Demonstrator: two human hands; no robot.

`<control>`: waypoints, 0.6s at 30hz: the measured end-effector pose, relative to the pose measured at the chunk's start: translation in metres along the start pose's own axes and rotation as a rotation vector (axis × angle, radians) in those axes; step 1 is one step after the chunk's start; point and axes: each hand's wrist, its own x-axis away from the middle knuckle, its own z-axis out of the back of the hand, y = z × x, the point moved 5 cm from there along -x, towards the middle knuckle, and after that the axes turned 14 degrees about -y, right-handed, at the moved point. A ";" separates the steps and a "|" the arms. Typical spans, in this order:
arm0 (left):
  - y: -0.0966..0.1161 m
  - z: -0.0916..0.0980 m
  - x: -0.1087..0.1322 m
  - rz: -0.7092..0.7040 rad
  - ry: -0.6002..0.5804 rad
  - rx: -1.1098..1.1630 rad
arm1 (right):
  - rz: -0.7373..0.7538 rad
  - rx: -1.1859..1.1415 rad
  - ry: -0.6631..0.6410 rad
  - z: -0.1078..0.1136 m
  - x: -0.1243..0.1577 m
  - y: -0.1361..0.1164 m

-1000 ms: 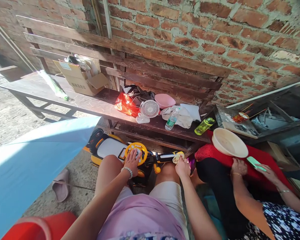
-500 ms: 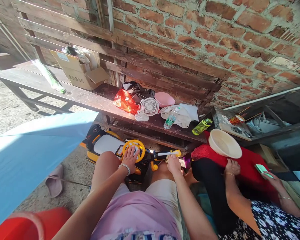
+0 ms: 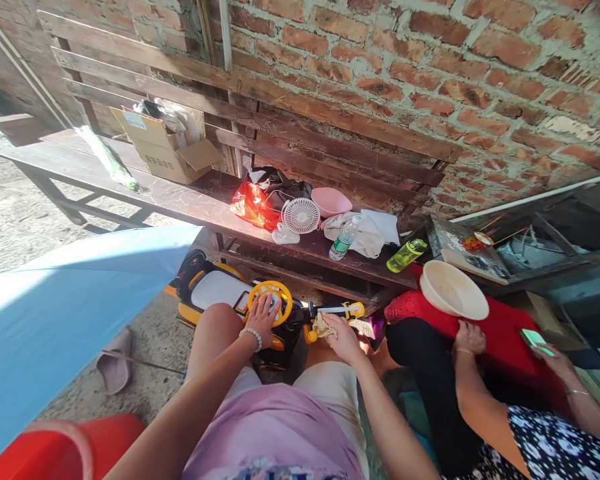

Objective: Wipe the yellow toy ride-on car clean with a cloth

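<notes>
Bench (image 3: pixel 180 190): long and loaded, just beyond the toy; a hard bump from below could tip the bottle (image 3: pixel 344 239) near its front edge.
Ride-on toy (image 3: pixel 215 293): here's the centre of the action, on the ground at the person's knees; on the rough floor, an uneven push could make it rock or roll.
Basin (image 3: pixel 450 287): on the red cover, right by the co-worker's hand (image 3: pixel 471 337); a stray elbow there could nudge it.
Steering wheel (image 3: pixel 291 303): yellow, under the left hand; if it's free to turn, lopsided pressure could spin it and cost that hand its support.
Left hand (image 3: pixel 263 320): fingers laid out across the hub, no tight clasp to be seen; a slip looks possible.
Right hand (image 3: pixel 344 340): closed narrow on the cloth, just beside the black-and-yellow bar (image 3: pixel 340 310); a loose pinch could let it drop.
Cloth (image 3: pixel 322 327): cream, bunched, right by the knob; a trailing fold could snag there.
Knob (image 3: pixel 311 335): yellow, sticking out, a likely catch point.
</notes>
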 end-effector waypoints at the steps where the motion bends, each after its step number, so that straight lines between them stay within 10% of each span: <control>1: 0.000 0.000 0.000 0.000 0.000 -0.003 | 0.017 -0.060 0.055 0.011 -0.003 0.005; 5: -0.001 -0.001 -0.001 -0.003 -0.016 -0.012 | 0.003 -0.117 0.209 0.057 -0.028 0.016; 11: -0.004 -0.007 -0.004 -0.003 -0.005 -0.005 | -0.120 0.237 -0.209 0.052 -0.068 -0.008; 18: -0.004 -0.008 -0.004 -0.012 -0.011 0.008 | -0.307 0.414 -0.261 0.062 -0.069 0.024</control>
